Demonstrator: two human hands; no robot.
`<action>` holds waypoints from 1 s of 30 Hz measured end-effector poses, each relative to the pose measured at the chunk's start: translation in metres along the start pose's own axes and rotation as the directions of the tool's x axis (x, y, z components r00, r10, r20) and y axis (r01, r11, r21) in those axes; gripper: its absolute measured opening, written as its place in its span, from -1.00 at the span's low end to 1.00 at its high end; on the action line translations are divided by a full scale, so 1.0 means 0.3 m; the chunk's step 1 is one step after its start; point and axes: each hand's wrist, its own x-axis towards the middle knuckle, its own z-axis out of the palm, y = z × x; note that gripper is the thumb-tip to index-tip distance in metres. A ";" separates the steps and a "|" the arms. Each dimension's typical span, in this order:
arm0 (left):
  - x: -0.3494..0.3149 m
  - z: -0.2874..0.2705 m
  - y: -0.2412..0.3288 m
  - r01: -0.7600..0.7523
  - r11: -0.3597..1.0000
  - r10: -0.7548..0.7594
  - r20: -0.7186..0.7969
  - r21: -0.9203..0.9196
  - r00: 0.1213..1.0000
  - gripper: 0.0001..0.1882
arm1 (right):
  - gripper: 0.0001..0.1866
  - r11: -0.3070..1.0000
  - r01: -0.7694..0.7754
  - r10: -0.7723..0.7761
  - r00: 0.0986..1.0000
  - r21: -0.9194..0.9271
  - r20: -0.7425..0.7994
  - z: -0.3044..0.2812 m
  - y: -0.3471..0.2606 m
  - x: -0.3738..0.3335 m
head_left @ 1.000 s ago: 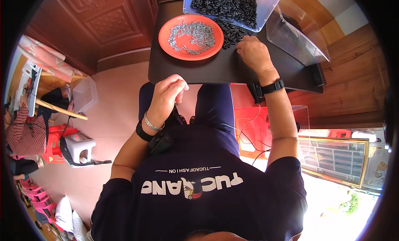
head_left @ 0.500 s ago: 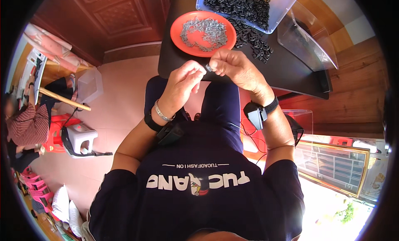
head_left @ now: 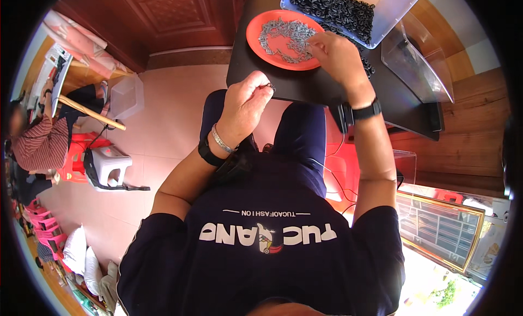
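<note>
My left hand point(head_left: 246, 106) is above my lap, just off the table's near edge. Its thumb and forefinger pinch a small black ring-like part point(head_left: 270, 87). My right hand point(head_left: 343, 59) reaches over the right side of an orange plate point(head_left: 255, 46). The fingertips there are drawn together at the small grey metal pieces point(head_left: 297, 35) spread on the plate; whatever they grip is too small to make out. Behind the right hand, loose black parts lie on the dark table point(head_left: 392, 95), partly hidden by it.
At the table's back, a clear bluish bin point(head_left: 376, 40) holds many black parts point(head_left: 332, 10). A transparent plastic panel point(head_left: 417, 65) stands on the right. Off to the left, a person in a striped top point(head_left: 41, 139) sits near a grey-white stool point(head_left: 111, 166).
My right hand has left my left hand and moved up and right to the plate. My left hand keeps its pinch on the black part. The whole view has shifted slightly.
</note>
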 end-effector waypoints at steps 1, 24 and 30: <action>0.001 0.000 0.001 -0.022 0.998 0.023 -0.014 0.057 1.000 -0.90 | -0.80 0.986 0.021 -0.004 0.994 -0.162 0.106 0.013 0.035 0.015; -0.011 -0.017 0.003 0.165 0.986 -0.164 0.030 -0.028 0.986 -0.89 | -0.77 0.996 -0.051 0.055 0.997 -0.073 0.053 0.104 0.086 0.044; -0.009 -0.017 0.008 0.135 0.990 -0.134 0.023 -0.034 0.991 -0.90 | -0.83 0.993 -0.084 0.080 0.995 0.087 0.056 0.082 0.055 0.027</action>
